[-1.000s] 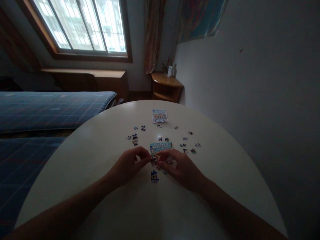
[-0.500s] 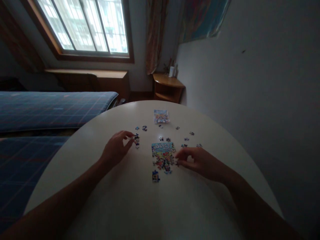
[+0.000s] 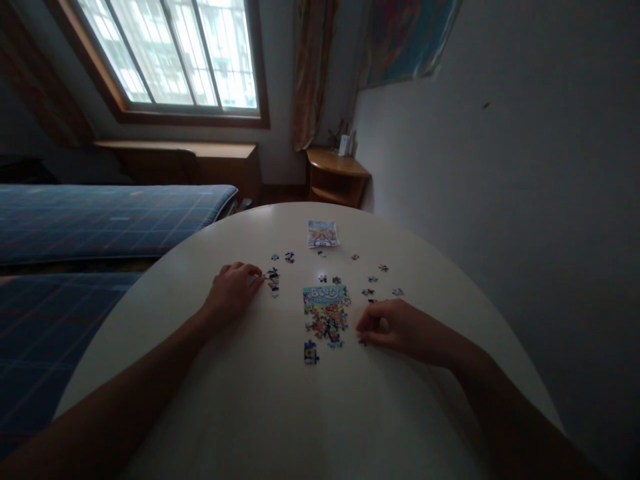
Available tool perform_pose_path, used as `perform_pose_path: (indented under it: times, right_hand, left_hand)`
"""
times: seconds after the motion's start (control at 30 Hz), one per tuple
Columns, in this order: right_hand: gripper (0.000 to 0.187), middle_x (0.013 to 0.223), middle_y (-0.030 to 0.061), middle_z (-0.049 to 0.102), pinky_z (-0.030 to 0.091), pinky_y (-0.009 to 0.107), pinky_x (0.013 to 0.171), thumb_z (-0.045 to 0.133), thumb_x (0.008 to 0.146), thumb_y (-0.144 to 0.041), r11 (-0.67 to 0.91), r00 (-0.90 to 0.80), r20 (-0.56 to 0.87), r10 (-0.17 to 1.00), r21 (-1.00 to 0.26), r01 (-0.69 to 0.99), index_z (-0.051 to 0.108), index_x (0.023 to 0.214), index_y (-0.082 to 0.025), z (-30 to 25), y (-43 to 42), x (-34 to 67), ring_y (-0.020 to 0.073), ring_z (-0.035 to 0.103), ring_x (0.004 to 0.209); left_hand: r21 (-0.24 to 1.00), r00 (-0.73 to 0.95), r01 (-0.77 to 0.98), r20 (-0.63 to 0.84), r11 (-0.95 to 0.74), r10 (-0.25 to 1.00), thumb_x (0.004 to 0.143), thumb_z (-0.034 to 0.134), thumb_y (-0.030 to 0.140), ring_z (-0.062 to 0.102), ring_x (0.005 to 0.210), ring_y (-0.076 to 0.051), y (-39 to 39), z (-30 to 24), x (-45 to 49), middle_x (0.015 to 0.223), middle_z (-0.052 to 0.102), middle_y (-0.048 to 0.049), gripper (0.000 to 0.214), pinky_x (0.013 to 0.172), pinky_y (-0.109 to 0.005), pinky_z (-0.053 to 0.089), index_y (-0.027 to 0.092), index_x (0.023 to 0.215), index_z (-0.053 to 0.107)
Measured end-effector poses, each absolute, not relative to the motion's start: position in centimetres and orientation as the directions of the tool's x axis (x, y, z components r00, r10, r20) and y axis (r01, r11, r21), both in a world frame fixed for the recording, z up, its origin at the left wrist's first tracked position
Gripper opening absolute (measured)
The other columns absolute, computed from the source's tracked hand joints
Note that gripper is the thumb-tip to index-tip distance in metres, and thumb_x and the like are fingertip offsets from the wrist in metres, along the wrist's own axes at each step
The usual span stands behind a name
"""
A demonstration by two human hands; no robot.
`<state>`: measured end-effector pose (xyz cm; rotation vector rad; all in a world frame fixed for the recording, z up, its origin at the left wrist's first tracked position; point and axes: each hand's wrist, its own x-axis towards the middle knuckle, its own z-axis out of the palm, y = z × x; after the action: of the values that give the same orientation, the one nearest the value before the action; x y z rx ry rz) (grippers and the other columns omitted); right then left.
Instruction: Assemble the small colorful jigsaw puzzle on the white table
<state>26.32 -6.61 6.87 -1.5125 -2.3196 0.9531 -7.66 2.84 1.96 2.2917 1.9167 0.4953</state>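
Note:
A partly joined jigsaw puzzle [image 3: 326, 313] lies in the middle of the round white table, with a bright picture and lettering along its top. Just below its left side is a separate puzzle section [image 3: 311, 353]. My right hand [image 3: 395, 325] is closed in a pinch to the right of the puzzle, with a puzzle piece [image 3: 362, 340] at its fingertips. To the left, my left hand [image 3: 234, 288] rests low over the table, fingers drawn together on a small piece mostly hidden by them. Beside those fingertips lie several loose puzzle pieces [image 3: 273, 283].
More loose pieces [image 3: 373, 279] lie around the puzzle's top and right. A picture sheet [image 3: 323, 234] sits near the far edge of the white table [image 3: 250, 413]. Beyond are a plaid mattress [image 3: 115, 220] at left and a wooden corner stand [image 3: 338, 163]; a wall rises at right.
My right hand has drawn back slightly right and down from the puzzle's edge, taking the piece with it. My left fingers have closed together and shifted slightly left.

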Motion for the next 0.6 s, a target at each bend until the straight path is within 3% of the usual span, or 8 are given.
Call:
perform_pose_path:
  times: [0.23, 0.33, 0.5, 0.6]
  right_hand:
    - [0.005, 0.08, 0.0029, 0.071, 0.049, 0.026, 0.064, 0.069, 0.081, -0.02, 0.274, -0.457, -0.176, 0.872, -0.598, 0.753, 0.073, 0.084, -0.019, 6.8, -6.8, 26.5, 0.0148, 0.064, 0.069]
    - [0.005, 0.079, 0.0025, 0.071, 0.048, 0.026, 0.065, 0.069, 0.082, -0.019, 0.287, -0.45, -0.144, 0.881, -0.594, 0.751, 0.073, 0.084, -0.02, 7.1, -6.8, 26.2, 0.0145, 0.063, 0.07]
    - [0.003, 0.079, 0.0019, 0.068, 0.047, 0.027, 0.068, 0.068, 0.085, -0.022, 0.418, -0.45, 0.094, 0.888, -0.572, 0.706, 0.071, 0.084, -0.021, 6.8, -6.8, 24.1, 0.0145, 0.062, 0.073]
    - [0.003, 0.089, 0.0028, 0.07, 0.046, 0.033, 0.081, 0.07, 0.086, -0.026, 0.553, -0.532, 0.203, 0.822, -0.508, 0.66, 0.07, 0.086, -0.022, 5.8, -7.3, 22.2, 0.0178, 0.063, 0.086]
  left_hand:
    - [0.356, 0.115, 0.92, 0.161, -0.167, 0.98, 0.087, 0.056, 0.032, 0.063, 0.103, -0.031, 2.2, 2.7, -7.6, 0.096, 0.073, -0.0079, 0.018, 0.089, -0.042, 0.049, 0.022, 0.094, 0.069]
    - [0.429, 0.185, 0.861, 0.233, -0.272, 0.955, 0.087, 0.058, 0.032, 0.064, 0.102, -0.027, 1.1, 3.2, -6.8, 0.097, 0.073, -0.0055, 0.014, 0.094, -0.042, 0.048, 0.022, 0.091, 0.067]
    - [0.608, 0.312, 0.685, 0.253, -0.401, 0.916, 0.087, 0.06, 0.028, 0.067, 0.09, -0.021, -1.4, 3.6, -4.7, 0.093, 0.073, -0.0038, 0.01, 0.087, -0.037, 0.051, 0.022, 0.089, 0.067]
    - [0.663, 0.383, 0.612, 0.228, -0.431, 0.895, 0.086, 0.061, 0.026, 0.067, 0.088, -0.02, -2.5, 3.5, -3.7, 0.09, 0.074, -0.0026, 0.009, 0.086, -0.035, 0.051, 0.023, 0.089, 0.07]
